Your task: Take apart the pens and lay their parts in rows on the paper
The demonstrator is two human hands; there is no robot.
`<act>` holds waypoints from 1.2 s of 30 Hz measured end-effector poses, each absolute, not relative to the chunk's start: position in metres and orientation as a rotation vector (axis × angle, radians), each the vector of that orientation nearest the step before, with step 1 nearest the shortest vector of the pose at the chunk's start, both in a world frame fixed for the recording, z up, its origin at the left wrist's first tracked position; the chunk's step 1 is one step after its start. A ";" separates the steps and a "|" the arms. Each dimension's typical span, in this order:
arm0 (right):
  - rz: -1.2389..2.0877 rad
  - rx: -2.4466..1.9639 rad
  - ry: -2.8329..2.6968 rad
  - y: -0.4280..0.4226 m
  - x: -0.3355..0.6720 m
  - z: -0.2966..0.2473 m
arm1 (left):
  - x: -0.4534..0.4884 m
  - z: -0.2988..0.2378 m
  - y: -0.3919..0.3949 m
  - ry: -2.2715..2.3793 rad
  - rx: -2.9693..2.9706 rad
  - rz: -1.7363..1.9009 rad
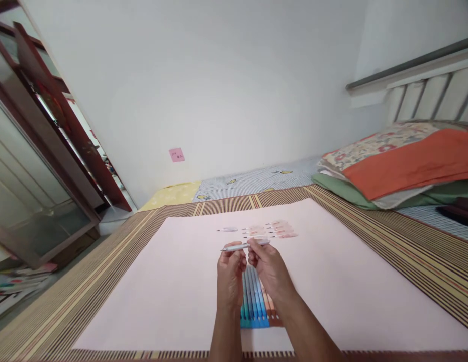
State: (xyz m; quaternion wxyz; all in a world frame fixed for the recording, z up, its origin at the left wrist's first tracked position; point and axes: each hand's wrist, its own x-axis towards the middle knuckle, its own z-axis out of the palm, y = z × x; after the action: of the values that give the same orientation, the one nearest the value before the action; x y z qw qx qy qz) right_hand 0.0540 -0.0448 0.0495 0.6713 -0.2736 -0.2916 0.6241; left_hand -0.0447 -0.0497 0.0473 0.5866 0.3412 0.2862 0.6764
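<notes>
A slim white pen (237, 247) lies almost level between my two hands, over the pale pink sheet (158, 286). The fingers of my left hand (230, 276) are closed on its left part. My right hand (271, 269) pinches it farther right, near the other end. Below and partly behind my hands sits a row of coloured pens (254, 294), teal and blue on the left, brown on the right; my wrists cover some of it. Beyond my hands lie several pens with pinkish barrels (282, 230), and a single pale pen (228, 230) is apart to their left.
The sheet is spread on a striped mat (116, 251). Folded bedding with an orange cover (410, 161) is piled at the right, near a radiator (433, 95). A pink note (177, 155) is on the white wall; a door (68, 120) stands at the left.
</notes>
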 end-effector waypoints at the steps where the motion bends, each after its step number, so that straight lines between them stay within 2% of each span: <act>1: 1.388 -0.611 -0.639 -0.036 0.052 0.051 | -0.045 0.047 -0.045 0.663 0.801 1.589; 7: 1.322 -0.671 -0.685 -0.011 0.046 0.034 | -0.065 0.034 -0.026 0.722 0.750 1.695; 21: 1.322 -0.749 -0.740 -0.011 0.044 0.019 | -0.066 0.024 -0.013 0.882 0.904 1.554; 27: 1.205 -0.821 -0.797 -0.010 0.047 0.016 | -0.052 0.017 -0.010 1.029 0.806 1.525; 33: 1.291 -0.741 -0.719 -0.009 0.050 0.016 | -0.048 0.027 -0.016 0.735 0.828 1.471; 36: 1.312 -0.724 -0.695 -0.010 0.050 0.018 | -0.046 0.027 -0.016 0.740 0.826 1.474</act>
State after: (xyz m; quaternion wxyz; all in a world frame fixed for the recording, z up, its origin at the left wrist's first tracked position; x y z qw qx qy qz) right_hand 0.0502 -0.0098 0.0177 0.6779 -0.3224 -0.3091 0.5838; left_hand -0.0457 -0.0160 0.0275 0.6039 0.3567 0.3197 0.6370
